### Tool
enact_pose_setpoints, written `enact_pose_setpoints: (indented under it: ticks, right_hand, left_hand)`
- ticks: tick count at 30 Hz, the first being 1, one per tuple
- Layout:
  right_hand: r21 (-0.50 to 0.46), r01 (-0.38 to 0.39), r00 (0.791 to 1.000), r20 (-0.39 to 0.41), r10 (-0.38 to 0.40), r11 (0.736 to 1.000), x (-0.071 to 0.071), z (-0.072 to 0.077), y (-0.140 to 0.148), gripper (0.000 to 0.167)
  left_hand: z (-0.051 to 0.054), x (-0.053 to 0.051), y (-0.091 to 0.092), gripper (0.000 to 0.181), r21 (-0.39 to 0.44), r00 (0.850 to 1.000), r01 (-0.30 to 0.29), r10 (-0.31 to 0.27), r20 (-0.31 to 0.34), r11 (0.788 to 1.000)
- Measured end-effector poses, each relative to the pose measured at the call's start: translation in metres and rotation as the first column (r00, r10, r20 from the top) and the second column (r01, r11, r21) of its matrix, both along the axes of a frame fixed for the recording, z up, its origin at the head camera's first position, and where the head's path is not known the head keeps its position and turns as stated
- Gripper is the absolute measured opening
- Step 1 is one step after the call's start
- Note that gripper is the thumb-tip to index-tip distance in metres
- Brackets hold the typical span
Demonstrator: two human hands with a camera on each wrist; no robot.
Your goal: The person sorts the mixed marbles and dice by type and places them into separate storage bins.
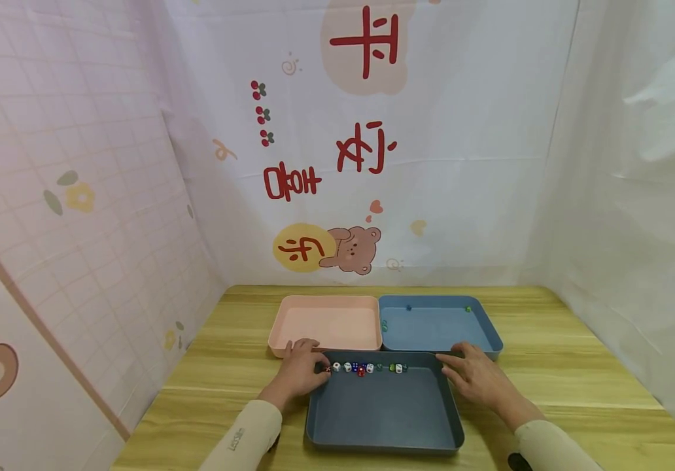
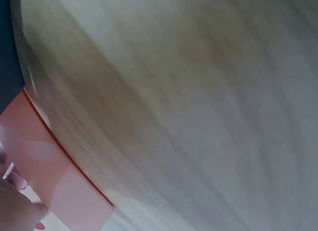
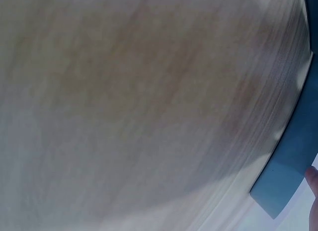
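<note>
My left hand [image 1: 299,369] is at the far left corner of a dark grey-blue tray [image 1: 384,418]. Its thumb and index fingertips lie on either side of a red die [image 1: 328,369]; whether they pinch it I cannot tell. Along the tray's far wall runs a row of small dice, with white dice [image 1: 347,367], a blue die [image 1: 356,367], another red die [image 1: 361,371] and green ones [image 1: 392,367]. At the far right corner, my right hand [image 1: 473,374] has its fingers extended at the rim and holds nothing visible. Both wrist views show mostly table.
Behind the dark tray stand a pink tray [image 1: 328,320] on the left and a blue tray [image 1: 432,330] on the right, side by side. A few small green and blue dice [image 1: 467,309] lie in the blue one. White printed cloth [image 1: 461,196] hangs around the wooden table [image 1: 208,373].
</note>
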State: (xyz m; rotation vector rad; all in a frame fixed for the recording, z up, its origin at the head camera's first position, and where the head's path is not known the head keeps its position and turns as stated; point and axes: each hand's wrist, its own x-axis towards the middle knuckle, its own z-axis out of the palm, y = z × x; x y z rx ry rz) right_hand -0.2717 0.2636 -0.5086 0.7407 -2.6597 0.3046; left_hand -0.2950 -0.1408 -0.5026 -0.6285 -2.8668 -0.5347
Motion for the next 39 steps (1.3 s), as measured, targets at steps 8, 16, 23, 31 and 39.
enact_pose_setpoints:
  ticks: [8, 16, 23, 31, 39]
  right_hand:
    - [-0.016, -0.005, 1.0, -0.017, 0.005, 1.0, 0.002, 0.0, 0.001, 0.032]
    - [-0.007, 0.021, 1.0, -0.001, -0.021, 1.0, 0.002, -0.002, 0.001, 0.033]
    - [-0.016, 0.017, 1.0, -0.009, -0.017, 1.0, 0.001, -0.003, -0.001, 0.032]
    - [-0.011, 0.022, 1.0, -0.008, -0.022, 1.0, 0.001, -0.004, -0.002, 0.032]
    - [-0.002, 0.031, 0.999, 0.018, -0.031, 1.0, 0.002, -0.002, -0.002, 0.033]
  left_hand:
    - [0.002, -0.002, 0.006, 0.016, -0.019, 0.999, -0.04, 0.04, -0.016, 0.999]
    - [0.005, -0.002, 0.011, 0.011, -0.014, 0.999, -0.048, 0.048, -0.015, 0.999]
    - [0.001, -0.002, 0.007, 0.01, 0.034, 0.999, -0.049, 0.05, -0.018, 0.998]
    - [0.004, -0.001, 0.003, 0.009, 0.116, 0.999, -0.033, 0.037, -0.033, 0.993]
    - [0.016, -0.008, 0.0, 0.01, 0.149, 0.999, -0.035, 0.039, -0.025, 0.988]
